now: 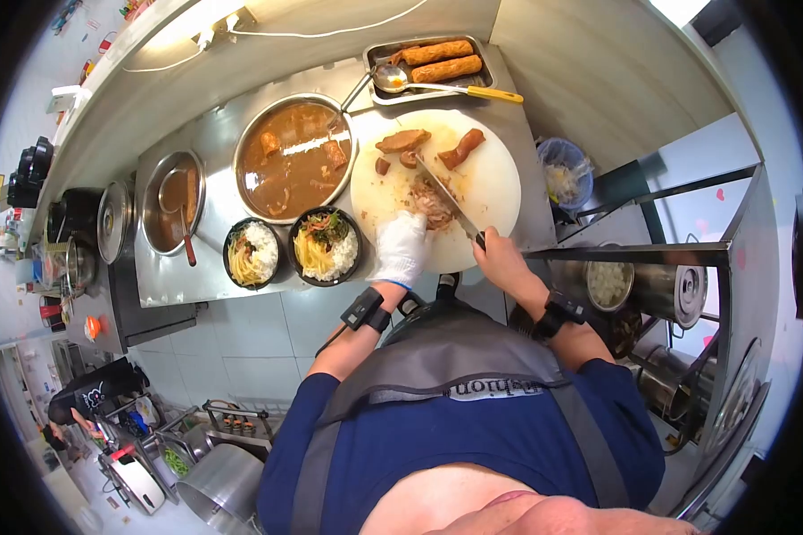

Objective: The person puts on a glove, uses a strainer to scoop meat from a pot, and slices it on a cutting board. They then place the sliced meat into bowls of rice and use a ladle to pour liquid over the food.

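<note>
A round white cutting board lies on the steel counter in front of me. My right hand grips the handle of a knife, whose blade points away from me across the board. Beside the blade is a pile of chopped meat. In a white glove, my left hand has its fingers bunched together against the near left side of that pile; the fingertips are partly hidden. Farther up the board lie a larger brown piece of meat, some small chunks, and a reddish-brown piece.
Left of the board stand two black bowls of rice and toppings. Beyond them are a large pot of brown broth and a smaller pot with a ladle. A tray holds browned rolls and a yellow-handled spoon. A bin hangs at right.
</note>
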The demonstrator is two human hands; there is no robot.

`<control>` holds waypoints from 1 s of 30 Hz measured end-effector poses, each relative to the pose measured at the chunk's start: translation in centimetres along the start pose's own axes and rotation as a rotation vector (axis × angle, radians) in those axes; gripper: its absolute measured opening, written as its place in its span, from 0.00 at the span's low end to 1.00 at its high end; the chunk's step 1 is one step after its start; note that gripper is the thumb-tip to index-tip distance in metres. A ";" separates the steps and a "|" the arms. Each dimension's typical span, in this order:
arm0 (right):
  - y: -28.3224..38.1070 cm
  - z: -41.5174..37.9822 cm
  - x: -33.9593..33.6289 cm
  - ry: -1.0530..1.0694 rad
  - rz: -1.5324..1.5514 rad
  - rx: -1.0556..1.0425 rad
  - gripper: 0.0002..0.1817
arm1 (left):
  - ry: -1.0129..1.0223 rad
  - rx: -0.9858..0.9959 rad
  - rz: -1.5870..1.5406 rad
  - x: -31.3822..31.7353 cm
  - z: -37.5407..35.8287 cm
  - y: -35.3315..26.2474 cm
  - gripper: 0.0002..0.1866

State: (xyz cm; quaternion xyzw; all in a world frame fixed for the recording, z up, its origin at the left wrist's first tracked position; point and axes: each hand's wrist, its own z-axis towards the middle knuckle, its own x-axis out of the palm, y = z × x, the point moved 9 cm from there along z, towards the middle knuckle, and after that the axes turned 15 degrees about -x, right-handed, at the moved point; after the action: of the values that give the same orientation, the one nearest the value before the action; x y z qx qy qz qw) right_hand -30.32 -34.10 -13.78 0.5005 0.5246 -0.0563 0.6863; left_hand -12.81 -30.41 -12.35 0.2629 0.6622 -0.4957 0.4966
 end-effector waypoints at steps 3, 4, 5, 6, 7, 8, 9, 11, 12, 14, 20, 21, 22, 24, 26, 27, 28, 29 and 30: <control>0.7 0.5 -0.8 0.009 0.008 -0.020 0.16 | -0.011 0.064 0.043 0.7 0.6 -0.3 0.07; 1.3 0.5 -1.5 -0.020 0.027 -0.011 0.16 | 0.000 0.048 0.060 0.9 0.9 0.2 0.09; 1.5 0.3 -1.8 -0.047 0.047 0.002 0.16 | 0.016 0.033 0.077 1.3 1.0 0.7 0.12; 1.0 0.0 -1.2 -0.044 0.054 0.011 0.16 | 0.027 0.033 0.080 1.9 0.9 1.1 0.12; 0.3 0.1 -0.3 -0.007 0.023 0.028 0.16 | -0.029 0.015 0.088 1.7 0.9 1.5 0.11; -0.2 0.4 0.1 0.021 -0.012 0.039 0.16 | -0.097 0.002 0.094 1.3 1.4 1.7 0.11; -0.7 0.8 -0.3 0.010 -0.019 0.029 0.16 | -0.113 0.006 0.092 1.3 2.0 1.7 0.11; 0.3 0.4 -1.1 -0.017 0.008 -0.012 0.16 | -0.089 0.004 0.091 0.4 2.1 1.6 0.10; 0.4 0.6 -1.4 -0.014 0.012 -0.012 0.16 | -0.086 0.001 0.094 0.1 2.3 1.6 0.10; -0.1 0.1 -1.9 -0.057 0.021 0.036 0.16 | -0.055 -0.022 0.117 0.5 2.1 1.9 0.10; -0.5 0.6 -1.9 -0.026 -0.008 0.012 0.16 | 0.012 -0.012 -0.024 1.7 1.8 1.3 0.10; -0.7 0.8 -1.4 -0.016 -0.002 0.011 0.16 | 0.043 -0.035 -0.157 1.4 1.5 1.3 0.11; -0.9 0.8 -0.8 -0.005 -0.002 -0.005 0.16 | 0.053 -0.046 -0.154 1.7 1.1 1.4 0.11; -0.9 0.6 -0.3 0.000 0.000 -0.017 0.15 | 0.021 -0.082 -0.272 1.5 1.2 1.9 0.11; -0.6 1.0 -0.8 -0.005 -0.010 -0.011 0.15 | 0.013 -0.102 -0.279 0.0 0.8 1.9 0.11; -0.1 0.9 -1.1 -0.006 -0.009 -0.014 0.15 | 0.012 -0.122 -0.282 -0.7 0.7 2.3 0.11; 1.2 0.4 -1.9 -0.003 0.021 -0.026 0.15 | 0.012 -0.127 -0.280 -1.1 0.7 2.7 0.11; 2.0 0.0 -2.1 0.007 0.053 -0.036 0.16 | -0.016 -0.130 -0.261 -1.5 0.4 3.2 0.10; 1.7 -0.2 -1.0 0.020 0.058 -0.030 0.16 | -0.040 -0.135 -0.242 -1.8 -0.2 3.5 0.10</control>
State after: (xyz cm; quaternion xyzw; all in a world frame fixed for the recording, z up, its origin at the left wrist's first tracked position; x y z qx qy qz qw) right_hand -29.92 -33.56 -11.90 0.5056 0.5173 -0.0233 0.6901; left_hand -9.26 -28.65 -12.12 0.1372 0.7109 -0.5114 0.4629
